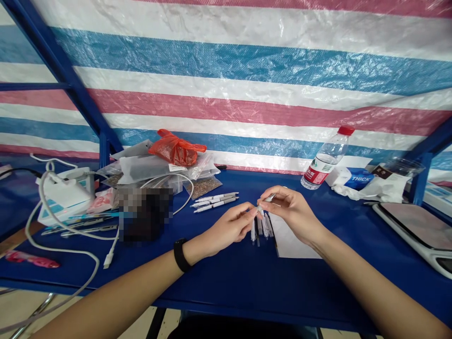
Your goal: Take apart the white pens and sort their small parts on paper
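My left hand (233, 223) pinches a small whitish piece (260, 208) that looks like part of a pen. From the other side, my right hand (287, 207) grips a slim pen part with a silvery pointed end (270, 197). Fingertips of both hands meet there, so I cannot tell whether the two pieces are joined. Below the hands, several clear and white pen parts (262, 228) lie on the blue table, partly hidden by my fingers. Several assembled white pens (214, 201) lie together to the left, beyond my left hand.
A white paper sheet (294, 238) lies under my right hand. At the back right stand a water bottle (325, 157) and a tissue pack (353, 178); a scale (416, 230) sits far right. Plastic bags (176, 150), cables (95, 256) and a pixelated dark object (144, 214) occupy the left.
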The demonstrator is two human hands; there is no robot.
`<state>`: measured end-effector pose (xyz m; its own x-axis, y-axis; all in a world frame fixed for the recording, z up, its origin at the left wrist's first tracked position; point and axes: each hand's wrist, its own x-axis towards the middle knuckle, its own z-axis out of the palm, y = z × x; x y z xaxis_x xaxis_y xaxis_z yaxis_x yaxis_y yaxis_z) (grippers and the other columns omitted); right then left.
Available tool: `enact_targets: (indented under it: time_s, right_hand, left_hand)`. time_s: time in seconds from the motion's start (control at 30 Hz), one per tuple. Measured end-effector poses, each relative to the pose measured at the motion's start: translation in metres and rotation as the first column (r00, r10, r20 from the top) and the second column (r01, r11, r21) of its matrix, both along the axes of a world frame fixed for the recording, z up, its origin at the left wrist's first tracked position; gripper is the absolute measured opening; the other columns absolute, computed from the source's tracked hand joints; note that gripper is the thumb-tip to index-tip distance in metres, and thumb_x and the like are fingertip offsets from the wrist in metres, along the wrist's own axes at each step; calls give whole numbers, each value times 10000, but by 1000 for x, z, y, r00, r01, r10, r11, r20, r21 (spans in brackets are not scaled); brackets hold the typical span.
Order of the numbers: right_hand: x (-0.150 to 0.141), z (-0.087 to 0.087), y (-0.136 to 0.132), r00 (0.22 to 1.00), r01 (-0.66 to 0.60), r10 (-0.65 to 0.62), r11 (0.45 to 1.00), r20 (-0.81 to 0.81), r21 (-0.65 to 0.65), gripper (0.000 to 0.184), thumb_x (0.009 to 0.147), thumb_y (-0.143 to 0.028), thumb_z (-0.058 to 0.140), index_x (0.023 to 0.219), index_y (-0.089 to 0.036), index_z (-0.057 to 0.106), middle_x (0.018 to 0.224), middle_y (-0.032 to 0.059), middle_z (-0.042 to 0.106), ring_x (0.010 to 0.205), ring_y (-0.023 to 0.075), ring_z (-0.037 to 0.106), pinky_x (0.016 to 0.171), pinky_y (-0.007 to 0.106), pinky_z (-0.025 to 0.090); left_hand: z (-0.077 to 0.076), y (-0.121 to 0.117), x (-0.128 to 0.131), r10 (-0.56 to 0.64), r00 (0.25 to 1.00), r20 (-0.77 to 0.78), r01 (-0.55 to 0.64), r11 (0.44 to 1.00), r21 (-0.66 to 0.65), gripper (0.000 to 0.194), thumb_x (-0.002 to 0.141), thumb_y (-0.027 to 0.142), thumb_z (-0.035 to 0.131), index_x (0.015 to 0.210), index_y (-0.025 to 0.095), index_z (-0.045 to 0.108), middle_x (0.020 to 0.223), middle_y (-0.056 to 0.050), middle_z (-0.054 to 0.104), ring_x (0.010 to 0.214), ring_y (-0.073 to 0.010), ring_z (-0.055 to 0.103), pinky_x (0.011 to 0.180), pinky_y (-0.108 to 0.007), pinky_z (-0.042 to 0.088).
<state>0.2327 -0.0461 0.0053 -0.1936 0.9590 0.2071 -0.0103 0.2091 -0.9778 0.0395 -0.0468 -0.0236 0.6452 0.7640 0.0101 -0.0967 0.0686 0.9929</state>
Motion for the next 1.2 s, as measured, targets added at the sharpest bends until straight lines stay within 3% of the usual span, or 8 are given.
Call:
enact_targets:
  time_s: [0.17, 0.3, 0.43, 0.67, 0.73, 0.9, 1.07, 1.2]
  right_hand:
    - [5, 4, -1, 989, -101, 91, 992, -119, -79, 526, 713, -289, 901, 1204, -301, 713, 957, 20, 813, 882, 221, 754, 854, 411, 586]
    - [13, 10, 0, 979, -53, 40, 997, -200, -57, 526, 700, -242, 907, 1186, -323, 723, 1006, 8, 822, 1042, 257, 758, 1000, 468, 553]
    - [21, 15, 4, 965, 48, -55, 998, -255, -34, 484, 669, -256, 924, 1109, -350, 744, 991, -20, 822, 1023, 245, 764, 1034, 473, 541]
    - [34, 17, 14, 941, 263, -252, 965, -226, 18, 437, 627, -429, 948, 993, -331, 731, 1014, 9, 798, 983, 247, 746, 927, 453, 577]
    - [35, 17, 14, 944, 262, -257, 965, -207, -6, 425, 626, -434, 950, 970, -318, 729, 971, 10, 792, 938, 230, 739, 863, 414, 582]
    - [24, 12, 10, 994, 109, -109, 994, -27, -32, 395, 638, -447, 938, 923, -250, 749, 824, 34, 766, 844, 228, 724, 762, 369, 555]
    - [18, 6, 12, 983, 182, -182, 983, -22, 12, 395, 611, -469, 941, 850, -234, 731, 716, 6, 713, 718, 192, 682, 735, 363, 539]
    - [33, 12, 18, 964, 264, -264, 964, 18, 19, 436, 571, -514, 941, 815, -233, 714, 664, -7, 677, 619, 168, 623, 650, 349, 512]
  left_hand:
    - [0, 2, -1, -76, 991, 106, 91, 985, -145, 351, 1019, 509, 503, 928, 175, 560, 594, 99, 320, 429, -43, 214, 419, -187, 188]
    - [6, 0, -3, -155, 967, 201, 209, 937, -279, 231, 1063, 407, 440, 1019, 203, 539, 553, 124, 259, 403, -45, 103, 398, -176, 133]
    - [7, 0, -3, -141, 973, 183, 187, 945, -269, 223, 1056, 401, 470, 998, 200, 546, 565, 117, 265, 411, -41, 118, 399, -160, 149]
    - [1, 1, -3, -106, 985, 133, 135, 961, -239, 268, 1028, 460, 526, 969, 199, 545, 583, 113, 252, 435, -43, 123, 407, -154, 155]
    - [0, 2, -3, -96, 988, 120, 122, 965, -234, 273, 1032, 459, 517, 958, 198, 543, 597, 110, 247, 439, -44, 124, 406, -154, 153]
    - [-1, 3, -2, -67, 992, 106, 89, 973, -214, 278, 1047, 464, 482, 952, 207, 529, 607, 110, 233, 446, -49, 108, 402, -149, 144]
    - [-1, 2, -1, -51, 997, 62, 61, 980, -189, 280, 1058, 452, 453, 944, 207, 523, 610, 107, 228, 460, -55, 107, 405, -151, 150]
    - [-1, 2, 0, 14, 1000, 7, -13, 988, -154, 283, 1052, 450, 467, 911, 208, 504, 624, 102, 232, 475, -58, 113, 413, -154, 149]
